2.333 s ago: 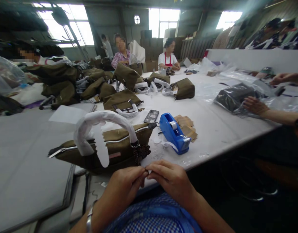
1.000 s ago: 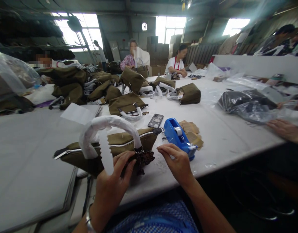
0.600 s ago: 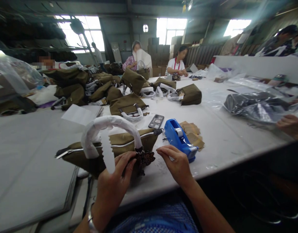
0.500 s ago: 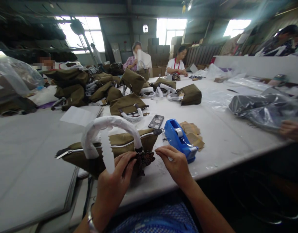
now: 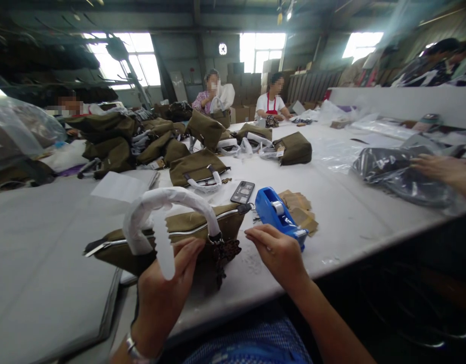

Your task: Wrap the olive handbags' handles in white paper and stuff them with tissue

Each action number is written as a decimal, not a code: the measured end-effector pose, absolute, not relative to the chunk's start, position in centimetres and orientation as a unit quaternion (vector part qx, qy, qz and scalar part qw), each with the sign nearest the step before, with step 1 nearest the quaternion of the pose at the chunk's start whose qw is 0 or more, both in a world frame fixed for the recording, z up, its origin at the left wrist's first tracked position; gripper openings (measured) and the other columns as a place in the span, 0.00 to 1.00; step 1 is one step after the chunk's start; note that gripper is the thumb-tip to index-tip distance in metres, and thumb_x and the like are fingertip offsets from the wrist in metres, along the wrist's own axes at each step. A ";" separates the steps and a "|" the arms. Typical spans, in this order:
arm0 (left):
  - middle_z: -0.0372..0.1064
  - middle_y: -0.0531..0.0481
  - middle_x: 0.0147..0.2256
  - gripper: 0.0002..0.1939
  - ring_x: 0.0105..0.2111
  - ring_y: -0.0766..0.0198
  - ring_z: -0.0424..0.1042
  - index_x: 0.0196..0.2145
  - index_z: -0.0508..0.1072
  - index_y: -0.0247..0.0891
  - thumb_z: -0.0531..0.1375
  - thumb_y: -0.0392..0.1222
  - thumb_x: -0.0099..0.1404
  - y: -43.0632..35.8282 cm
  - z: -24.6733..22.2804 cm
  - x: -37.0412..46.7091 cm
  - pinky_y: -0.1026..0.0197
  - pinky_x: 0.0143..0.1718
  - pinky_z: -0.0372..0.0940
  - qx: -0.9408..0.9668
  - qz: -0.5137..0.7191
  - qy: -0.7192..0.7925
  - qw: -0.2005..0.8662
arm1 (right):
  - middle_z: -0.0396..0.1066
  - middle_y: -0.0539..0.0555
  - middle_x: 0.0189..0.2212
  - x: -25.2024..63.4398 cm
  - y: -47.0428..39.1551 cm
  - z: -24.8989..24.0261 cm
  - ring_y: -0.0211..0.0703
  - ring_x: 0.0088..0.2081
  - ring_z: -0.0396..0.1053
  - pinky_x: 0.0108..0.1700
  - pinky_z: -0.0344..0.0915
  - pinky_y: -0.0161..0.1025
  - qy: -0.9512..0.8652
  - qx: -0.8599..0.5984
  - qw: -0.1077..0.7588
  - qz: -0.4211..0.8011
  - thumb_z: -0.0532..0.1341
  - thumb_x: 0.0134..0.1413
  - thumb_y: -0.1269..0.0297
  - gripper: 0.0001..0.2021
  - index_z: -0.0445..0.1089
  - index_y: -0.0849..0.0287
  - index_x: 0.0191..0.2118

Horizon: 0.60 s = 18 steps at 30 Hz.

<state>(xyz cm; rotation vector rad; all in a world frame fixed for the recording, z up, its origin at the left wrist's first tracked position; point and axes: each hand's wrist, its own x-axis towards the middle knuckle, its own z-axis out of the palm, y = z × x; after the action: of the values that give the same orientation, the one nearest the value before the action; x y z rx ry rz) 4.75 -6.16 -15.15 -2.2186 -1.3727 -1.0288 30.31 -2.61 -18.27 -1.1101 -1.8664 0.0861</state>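
An olive handbag (image 5: 197, 221) with a silver zip lies on the table in front of me, its raised handle (image 5: 172, 194) wrapped in white paper. A white strip with a jagged edge (image 5: 165, 247) hangs across my left hand (image 5: 167, 278). That hand's fingers are pressed together against the bag's near side; anything between them is hidden. Right of them, a dark leopard-patterned charm (image 5: 227, 250) dangles from the handle's base. My right hand (image 5: 280, 253) is pinched, apart from the charm, and whatever it holds is too small to name. Beside it stands a blue tape dispenser (image 5: 271, 205).
Behind the bag are a phone (image 5: 242, 192) and brown paper pieces (image 5: 299, 210). More olive bags (image 5: 198, 167) pile up farther back. At right, another person's hand (image 5: 445, 169) touches a plastic-wrapped dark bundle (image 5: 395, 174). Flat white sheets (image 5: 47, 263) lie left.
My left hand has moved left, off the charm, which now hangs free. My right hand stays pinched in nearly the same place. The other person's hand at right has reached farther over the plastic-wrapped bundle.
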 end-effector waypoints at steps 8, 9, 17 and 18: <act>0.80 0.49 0.41 0.10 0.40 0.59 0.81 0.45 0.77 0.38 0.57 0.43 0.74 -6.6 -13.9 4.1 0.62 0.42 0.71 -0.742 -0.385 -0.536 0.119 | 0.80 0.49 0.34 31.8 -4.2 -16.4 0.38 0.32 0.76 0.36 0.71 0.33 -0.628 -0.461 0.588 0.217 0.69 0.60 0.65 0.03 0.81 0.51 0.39; 0.81 0.50 0.42 0.09 0.40 0.60 0.81 0.45 0.77 0.40 0.58 0.44 0.74 -6.7 -13.7 4.4 0.62 0.43 0.72 -0.731 -0.403 -0.546 0.068 | 0.79 0.49 0.32 31.5 -4.3 -16.2 0.37 0.29 0.74 0.33 0.70 0.32 -0.585 -0.440 0.609 0.305 0.70 0.58 0.63 0.03 0.81 0.51 0.39; 0.81 0.54 0.37 0.08 0.42 0.63 0.81 0.41 0.75 0.43 0.64 0.48 0.68 -6.4 -13.0 7.8 0.66 0.47 0.73 -0.619 -0.515 -0.522 -0.283 | 0.69 0.48 0.28 27.3 -4.2 -17.2 0.28 0.24 0.59 0.26 0.59 0.28 -0.415 -0.239 0.622 0.619 0.72 0.55 0.52 0.15 0.76 0.58 0.30; 0.81 0.54 0.36 0.10 0.41 0.63 0.81 0.44 0.75 0.43 0.65 0.49 0.68 -6.4 -13.0 8.1 0.65 0.46 0.73 -0.613 -0.523 -0.516 -0.290 | 0.70 0.49 0.29 27.0 -4.1 -17.3 0.27 0.23 0.59 0.25 0.57 0.28 -0.418 -0.240 0.620 0.619 0.72 0.56 0.52 0.15 0.77 0.59 0.30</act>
<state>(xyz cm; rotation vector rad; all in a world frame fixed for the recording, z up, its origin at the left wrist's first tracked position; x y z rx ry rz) 8.12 -6.37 -13.02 -2.3898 -2.0124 -2.0373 26.96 -4.12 -17.29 -0.5508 -0.9609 1.4227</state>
